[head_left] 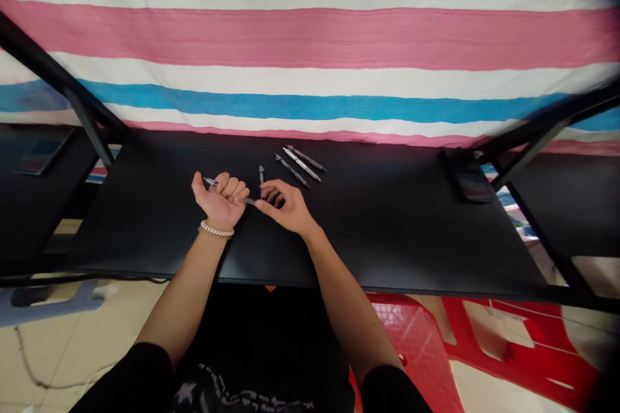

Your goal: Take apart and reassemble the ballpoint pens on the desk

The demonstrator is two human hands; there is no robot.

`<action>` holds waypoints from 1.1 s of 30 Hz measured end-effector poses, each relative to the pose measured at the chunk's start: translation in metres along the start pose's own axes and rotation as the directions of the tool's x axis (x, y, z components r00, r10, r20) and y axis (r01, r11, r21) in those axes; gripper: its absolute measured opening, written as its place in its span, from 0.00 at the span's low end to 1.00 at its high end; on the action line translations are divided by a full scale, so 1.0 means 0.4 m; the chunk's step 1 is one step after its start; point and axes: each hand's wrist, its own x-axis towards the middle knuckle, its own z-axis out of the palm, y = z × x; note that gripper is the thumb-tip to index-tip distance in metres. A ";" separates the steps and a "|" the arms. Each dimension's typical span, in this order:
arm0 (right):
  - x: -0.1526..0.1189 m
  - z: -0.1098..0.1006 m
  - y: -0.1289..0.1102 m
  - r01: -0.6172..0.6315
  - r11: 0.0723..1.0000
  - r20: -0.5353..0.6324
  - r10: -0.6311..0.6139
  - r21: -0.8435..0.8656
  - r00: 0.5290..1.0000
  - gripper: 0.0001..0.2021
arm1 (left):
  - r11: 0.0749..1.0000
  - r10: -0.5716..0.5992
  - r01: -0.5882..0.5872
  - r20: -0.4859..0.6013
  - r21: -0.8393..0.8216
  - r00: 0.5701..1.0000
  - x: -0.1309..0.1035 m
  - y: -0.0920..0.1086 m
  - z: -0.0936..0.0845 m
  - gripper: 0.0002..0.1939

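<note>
My left hand (pixel 220 203) is turned palm up with its fingers curled around a pen (pixel 210 182). One end of the pen sticks out by the thumb, and a dark end shows on the little-finger side. My right hand (pixel 285 206) pinches that dark end between thumb and fingers. The middle of this pen is hidden by my left fingers. Another pen (pixel 261 174) lies just beyond my right fingertips, its lower part covered by them. Further back, a white pen (pixel 301 164) lies slanted between two dark pens (pixel 291 171) (pixel 307 158).
The pens lie on a black table (pixel 387 226). A dark phone-like object (pixel 467 175) is at the right by the metal frame. A striped sheet (pixel 310 84) hangs behind the table. Red plastic stools (pixel 411 329) stand below at the right.
</note>
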 end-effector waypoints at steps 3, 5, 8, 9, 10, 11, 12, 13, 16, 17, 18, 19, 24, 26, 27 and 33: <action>-0.002 0.017 0.012 -0.030 0.997 0.117 0.021 0.074 0.993 0.13 | 0.999 0.019 -0.020 0.023 0.047 1.000 0.003 -0.007 0.012 0.34; -0.001 0.023 0.023 -0.088 0.990 0.116 0.075 0.111 0.990 0.12 | 0.992 0.037 -0.042 0.051 0.118 0.998 0.011 -0.016 0.015 0.34; 0.006 0.016 0.043 -0.102 0.989 -0.011 0.104 0.112 0.995 0.12 | 0.951 0.079 -0.096 0.071 0.294 0.994 0.031 -0.038 0.002 0.33; 0.009 0.009 0.049 -0.110 0.988 -0.076 0.118 0.109 0.990 0.12 | 0.921 0.102 -0.116 0.056 0.371 0.993 0.039 -0.048 -0.007 0.32; 0.013 0.000 0.054 -0.132 0.986 -0.141 0.146 0.104 0.979 0.12 | 0.887 0.157 -0.159 0.041 0.434 0.987 0.046 -0.057 -0.018 0.32; 0.016 -0.011 0.059 -0.161 0.983 -0.202 0.176 0.089 0.963 0.12 | 0.840 0.225 -0.209 0.029 0.501 0.974 0.052 -0.065 -0.028 0.33; 0.019 -0.022 0.062 -0.194 0.980 -0.254 0.199 0.046 0.946 0.12 | 0.769 0.293 -0.248 0.020 0.589 0.956 0.055 -0.072 -0.038 0.30; 0.021 -0.033 0.063 -0.228 0.973 -0.287 0.209 -0.033 0.935 0.11 | 0.660 0.364 -0.282 0.033 0.697 0.931 0.056 -0.078 -0.047 0.25; 0.023 -0.055 0.053 -0.299 0.878 -0.313 0.185 -0.373 0.932 0.09 | 0.204 0.422 -0.394 0.282 0.896 0.862 0.046 -0.085 -0.058 0.14; 0.022 -0.059 0.046 -0.312 0.829 -0.300 0.184 -0.463 0.936 0.10 | 0.078 0.383 -0.431 0.372 0.899 0.845 0.040 -0.086 -0.058 0.11; 0.021 -0.060 0.038 -0.323 0.784 -0.289 0.192 -0.530 0.938 0.11 | -0.022 0.330 -0.462 0.443 0.887 0.834 0.035 -0.087 -0.056 0.10; 0.021 -0.060 0.031 -0.334 0.743 -0.280 0.203 -0.580 0.938 0.12 | -0.103 0.272 -0.483 0.492 0.870 0.827 0.030 -0.089 -0.054 0.10; 0.018 -0.056 0.013 -0.387 0.634 -0.295 0.250 -0.670 0.922 0.13 | -0.407 0.086 -0.448 0.522 0.796 0.849 0.020 -0.102 -0.049 0.10; 0.017 -0.056 0.015 -0.401 0.638 -0.321 0.244 -0.657 0.915 0.14 | -0.493 0.041 -0.434 0.519 0.754 0.854 0.021 -0.106 -0.048 0.10; 0.017 -0.056 0.017 -0.401 0.653 -0.330 0.237 -0.642 0.914 0.15 | -0.526 0.020 -0.427 0.513 0.736 0.858 0.021 -0.106 -0.046 0.10; 0.014 -0.035 0.027 -0.297 0.870 -0.282 0.194 -0.393 0.940 0.10 | -0.550 -0.056 -0.360 0.397 0.754 0.916 0.025 -0.088 -0.036 0.09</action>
